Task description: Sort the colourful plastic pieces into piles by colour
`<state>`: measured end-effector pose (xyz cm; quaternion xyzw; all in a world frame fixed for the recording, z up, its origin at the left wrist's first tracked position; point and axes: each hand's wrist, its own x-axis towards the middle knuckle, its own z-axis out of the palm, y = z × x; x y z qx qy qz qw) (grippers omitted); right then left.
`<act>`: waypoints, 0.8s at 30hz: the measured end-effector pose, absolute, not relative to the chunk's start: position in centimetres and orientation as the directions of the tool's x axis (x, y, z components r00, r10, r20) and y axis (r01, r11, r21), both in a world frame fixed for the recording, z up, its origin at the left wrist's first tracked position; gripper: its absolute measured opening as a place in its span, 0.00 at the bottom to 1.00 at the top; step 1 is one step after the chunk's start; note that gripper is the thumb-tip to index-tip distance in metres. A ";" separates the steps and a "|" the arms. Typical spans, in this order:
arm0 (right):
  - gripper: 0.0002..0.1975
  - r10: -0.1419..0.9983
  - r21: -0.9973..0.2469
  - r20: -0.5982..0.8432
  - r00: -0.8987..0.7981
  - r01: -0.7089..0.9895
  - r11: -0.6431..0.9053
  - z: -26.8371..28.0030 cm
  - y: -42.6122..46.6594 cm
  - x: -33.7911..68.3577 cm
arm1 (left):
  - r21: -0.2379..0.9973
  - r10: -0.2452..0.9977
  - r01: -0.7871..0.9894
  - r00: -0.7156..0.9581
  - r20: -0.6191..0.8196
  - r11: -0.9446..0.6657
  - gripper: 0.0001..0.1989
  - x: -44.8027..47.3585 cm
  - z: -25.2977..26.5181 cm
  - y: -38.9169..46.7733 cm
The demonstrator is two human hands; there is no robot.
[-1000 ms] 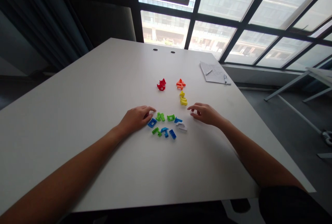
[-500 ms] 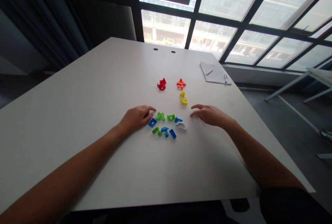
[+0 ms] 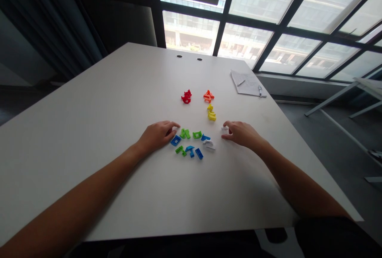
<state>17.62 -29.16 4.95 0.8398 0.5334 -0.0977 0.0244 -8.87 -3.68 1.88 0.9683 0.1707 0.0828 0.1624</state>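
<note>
My left hand (image 3: 158, 134) rests on the table, thumb and index finger apart, holding nothing. Just beside its fingertips lie a blue square plastic frame (image 3: 176, 140) and green plastic pieces (image 3: 185, 133). My right hand (image 3: 240, 132) pinches a small white plastic piece (image 3: 224, 130) between thumb and fingers, to the right of the pieces. A larger white piece (image 3: 209, 144) lies left of that hand. Between my hands are also a green frame (image 3: 197, 135), a blue wedge (image 3: 205, 137), a light-blue piece (image 3: 190, 150), a blue block (image 3: 199, 153) and another green piece (image 3: 180, 150).
Farther back on the white table (image 3: 119, 90) sit a red pile (image 3: 186, 96), an orange pile (image 3: 208, 96) and yellow pieces (image 3: 211, 114). Paper (image 3: 249, 84) with pens on it lies near the right edge. Two round holes are at the far side, before the windows.
My right hand has shifted slightly right, and its fingers have closed on a small white piece. My left hand and the coloured pieces stay where they were.
</note>
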 end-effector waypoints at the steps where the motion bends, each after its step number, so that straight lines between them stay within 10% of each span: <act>1: 0.19 0.893 -0.059 -0.195 0.407 0.904 -0.424 5.0 -29.2 17.7 | 0.342 0.357 0.304 0.928 0.105 -0.889 0.18 -8.9 1.9 -3.7; 14: 0.23 0.765 -0.096 0.239 0.598 0.798 -0.594 1.0 -29.1 24.2 | 0.343 0.355 0.295 0.927 0.125 -0.892 0.17 -8.9 1.6 -3.5; 24: 0.22 0.742 -0.112 0.269 0.614 0.785 -0.609 -0.7 -29.0 25.4 | 0.341 0.364 0.307 0.925 0.114 -0.888 0.16 -8.7 1.7 -3.6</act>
